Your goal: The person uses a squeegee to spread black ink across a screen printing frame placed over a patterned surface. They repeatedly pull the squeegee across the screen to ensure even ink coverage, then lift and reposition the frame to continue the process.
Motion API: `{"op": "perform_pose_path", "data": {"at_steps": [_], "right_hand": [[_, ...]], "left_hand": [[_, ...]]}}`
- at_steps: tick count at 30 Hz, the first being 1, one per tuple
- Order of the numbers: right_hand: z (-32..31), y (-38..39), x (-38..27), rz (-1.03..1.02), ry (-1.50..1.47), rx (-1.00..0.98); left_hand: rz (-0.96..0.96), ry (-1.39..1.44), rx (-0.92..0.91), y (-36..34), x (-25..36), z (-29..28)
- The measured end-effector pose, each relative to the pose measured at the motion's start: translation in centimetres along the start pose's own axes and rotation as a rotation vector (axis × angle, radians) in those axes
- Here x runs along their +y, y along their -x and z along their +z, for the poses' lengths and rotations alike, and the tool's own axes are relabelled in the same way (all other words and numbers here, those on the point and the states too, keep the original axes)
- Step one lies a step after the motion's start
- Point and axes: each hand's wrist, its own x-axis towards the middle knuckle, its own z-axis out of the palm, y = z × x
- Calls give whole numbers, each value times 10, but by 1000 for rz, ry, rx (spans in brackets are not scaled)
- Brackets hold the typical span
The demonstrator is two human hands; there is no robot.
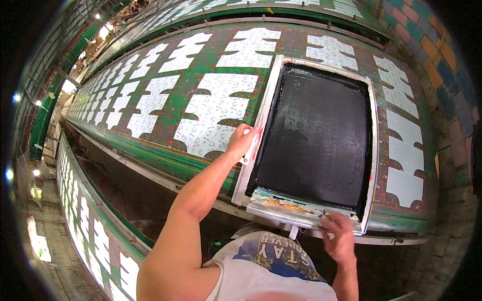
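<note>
A white-framed printing screen (pixel 271 95) with a black, ink-covered mesh lies on a long green print table (pixel 165 153). My left hand (pixel 242 141) grips the frame's left side. My right hand (pixel 339 236) rests on the squeegee (pixel 296 210), a smeared, ink-stained blade lying along the frame's near edge. White cut fabric pieces (pixel 213 113) with a faint pattern lie in rows on the table, to the left of the screen and beyond it.
More white fabric pieces (pixel 404 160) lie to the right of the screen. A second long table (pixel 85 220) with white pieces runs lower left, across a narrow aisle. A coloured brick wall (pixel 437 55) stands at the right.
</note>
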Motion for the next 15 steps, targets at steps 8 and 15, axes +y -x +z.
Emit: {"op": "perform_pose_path", "data": {"at_steps": [8, 15], "right_hand": [[19, -33, -28, -153, 271, -89], [20, -85, -41, -202, 328, -13]], "left_hand": [[-100, -144, -408, -15, 11, -26], [214, -234, -99, -4, -9, -12]]}}
